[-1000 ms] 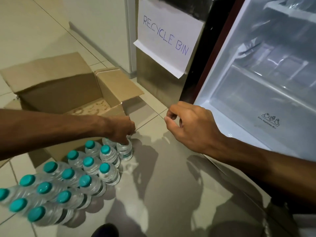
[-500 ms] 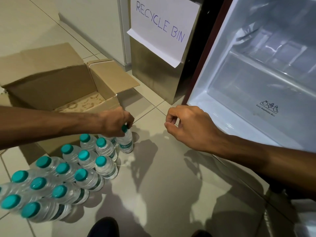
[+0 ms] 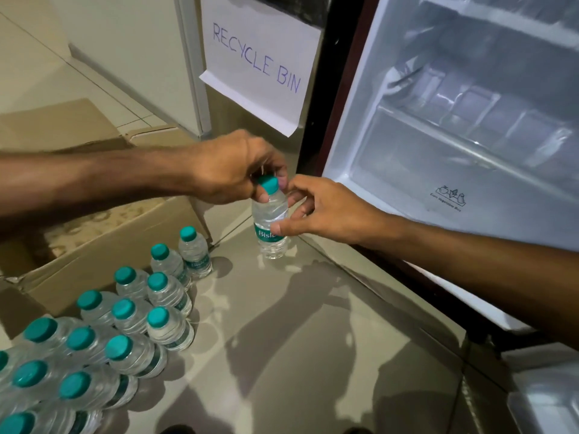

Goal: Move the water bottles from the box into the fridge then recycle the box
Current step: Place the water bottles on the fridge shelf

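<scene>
A small clear water bottle point(image 3: 272, 220) with a teal cap hangs above the floor between both hands. My left hand point(image 3: 232, 167) pinches it at the cap and neck. My right hand point(image 3: 316, 208) curls round its body, thumb on the label. Several more teal-capped bottles point(image 3: 131, 311) stand in rows on the tiled floor at the lower left. The open cardboard box point(image 3: 103, 255) sits behind them, its inside bare where it shows. The open fridge point(image 3: 438, 158) fills the right side, its lower compartment holding nothing.
A steel bin point(image 3: 225, 126) with a paper sign reading RECYCLE BIN point(image 3: 260, 67) stands between the wall and the fridge's dark edge. Glossy floor tiles point(image 3: 297, 339) lie in front of the fridge. The fridge door's shelf shows at the bottom right.
My left hand has lifted one bottle off the end of the rows and carried it right toward the fridge. My right hand has come in and taken hold of its body.
</scene>
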